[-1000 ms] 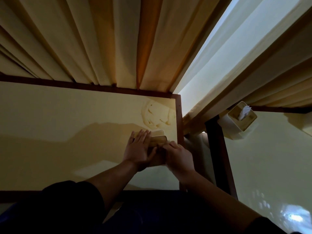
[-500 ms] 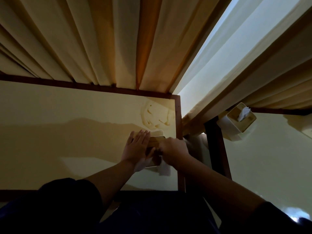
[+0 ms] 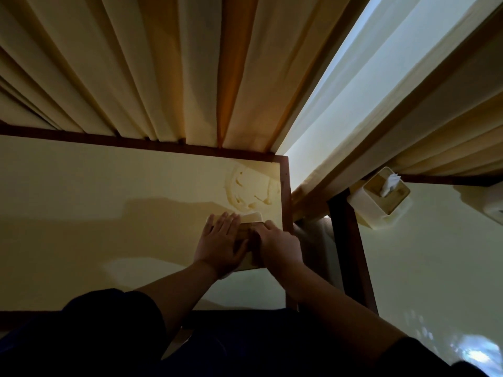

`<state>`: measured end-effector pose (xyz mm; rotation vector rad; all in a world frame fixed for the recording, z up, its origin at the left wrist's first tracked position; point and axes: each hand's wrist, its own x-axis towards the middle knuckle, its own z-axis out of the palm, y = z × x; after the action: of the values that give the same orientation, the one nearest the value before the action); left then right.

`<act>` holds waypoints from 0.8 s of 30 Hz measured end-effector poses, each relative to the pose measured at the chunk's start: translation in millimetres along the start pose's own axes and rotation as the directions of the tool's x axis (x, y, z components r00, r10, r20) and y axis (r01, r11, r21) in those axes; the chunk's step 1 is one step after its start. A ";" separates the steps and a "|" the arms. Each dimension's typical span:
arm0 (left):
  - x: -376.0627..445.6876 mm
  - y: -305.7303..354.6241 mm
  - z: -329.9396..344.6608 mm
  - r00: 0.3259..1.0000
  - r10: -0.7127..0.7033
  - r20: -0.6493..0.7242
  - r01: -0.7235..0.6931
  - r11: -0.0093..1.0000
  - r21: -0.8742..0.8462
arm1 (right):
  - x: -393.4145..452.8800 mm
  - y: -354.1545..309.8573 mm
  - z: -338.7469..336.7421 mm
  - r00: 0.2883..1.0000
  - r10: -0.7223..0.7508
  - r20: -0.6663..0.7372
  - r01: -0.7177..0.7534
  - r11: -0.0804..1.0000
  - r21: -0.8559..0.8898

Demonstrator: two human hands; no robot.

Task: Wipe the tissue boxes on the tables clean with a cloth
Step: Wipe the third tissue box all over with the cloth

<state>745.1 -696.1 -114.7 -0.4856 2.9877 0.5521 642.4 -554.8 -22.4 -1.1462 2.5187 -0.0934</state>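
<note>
**Steadying and wiping the near tissue box**

The left hand lies flat, fingers straight and together, pressed on the left side of the tissue box, which stands on the bench close to its right edge. The right hand sits curled over the box's right side. The cloth cannot be seen under it, so whether that hand grips the cloth or only the box, I cannot tell.

To do this step well, the flat hand should hold the box firmly against the bench so it does not skid toward the dark wooden rim just right of the hands. The wiping hand would best work each face in turn, top first, then the sides, with light, even pressure.

What the near box holds is hidden by the hands; no tissue shows from it.

Just beyond the fingers, a patch of smeared streaks marks the bench surface.

Well to the right, across a gap, a second bench carries another tissue box, pale with a wood-toned top and a white tissue standing up through its slot. It appears not yet attended to. Pleated curtains hang beyond both benches.
</note>
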 end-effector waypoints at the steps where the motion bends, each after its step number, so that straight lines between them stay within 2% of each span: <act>1: -1.3 0.5 0.2 1.000 -0.003 -0.002 0.003 1.000 -0.001 | -8.8 1.9 1.4 1.000 -0.017 -0.005 0.017 1.000 0.006; 6: -1.4 2.8 -3.2 1.000 -0.013 -0.017 0.013 1.000 -0.006 | -42.1 11.8 8.6 0.999 -0.036 0.037 0.036 0.999 0.018; 11: -0.9 3.6 -2.9 1.000 -0.012 0.004 0.012 1.000 -0.006 | -41.0 10.3 4.4 0.993 -0.012 0.121 0.011 1.000 0.013; 15: 3.6 0.1 -3.1 1.000 0.015 0.003 -0.015 1.000 -0.002 | -16.6 3.0 -8.2 0.975 0.016 0.222 0.012 0.992 -0.124; 18: 5.2 -1.0 -1.5 0.999 0.034 -0.019 -0.034 0.999 0.001 | 3.7 -3.7 -14.3 0.984 -0.002 0.181 0.034 0.983 -0.178; 24: -3.3 0.9 -1.4 1.000 0.009 -0.015 -0.009 1.000 0.011 | 35.3 -7.5 -19.0 0.997 0.064 0.044 -0.057 0.988 -0.146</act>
<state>748.0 -694.9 -112.7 -0.4783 3.0070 0.5345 619.8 -587.7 -13.9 -1.1101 2.5490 0.1339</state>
